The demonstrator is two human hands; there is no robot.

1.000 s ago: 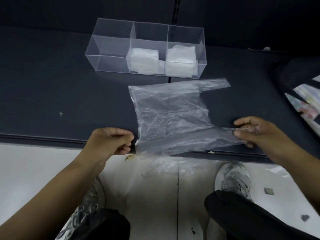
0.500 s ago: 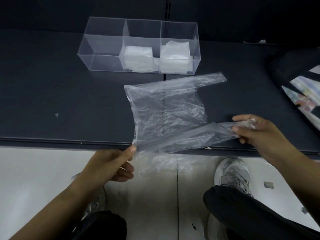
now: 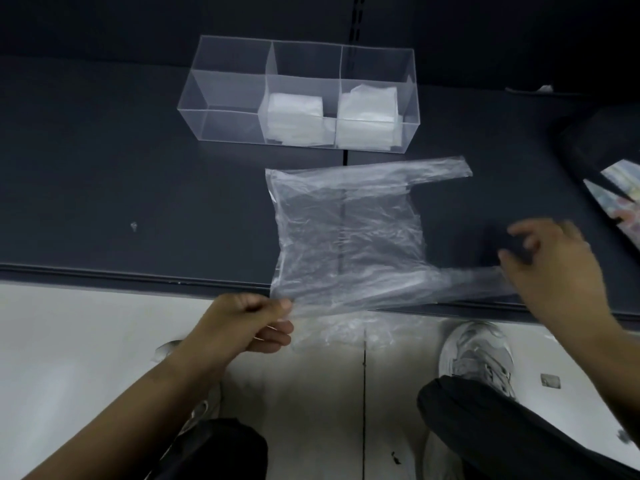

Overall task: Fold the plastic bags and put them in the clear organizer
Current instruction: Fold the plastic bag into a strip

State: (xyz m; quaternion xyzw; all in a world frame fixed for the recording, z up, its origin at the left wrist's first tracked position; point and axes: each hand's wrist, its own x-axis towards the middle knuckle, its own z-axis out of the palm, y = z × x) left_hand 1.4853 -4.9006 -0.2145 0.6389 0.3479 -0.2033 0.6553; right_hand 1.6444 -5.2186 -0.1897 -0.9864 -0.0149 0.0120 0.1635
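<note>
Here left hand [image 3: 252, 318] pinches plastic bag [image 3: 346, 237] corner at shelf edge.

dim, even light | right hand [image 3: 554, 268] motion-blurred — edges bowed by wide lens | no glare

left hand [image 3: 247, 322]: fingers pinched | right hand [image 3: 557, 268]: fingers spread, blurred

Clear plastic bag [image 3: 346, 237] on dark grey shelf [image 3: 104, 185]; white folded bags [image 3: 294, 116] in clear organizer [image 3: 228, 88]
</note>
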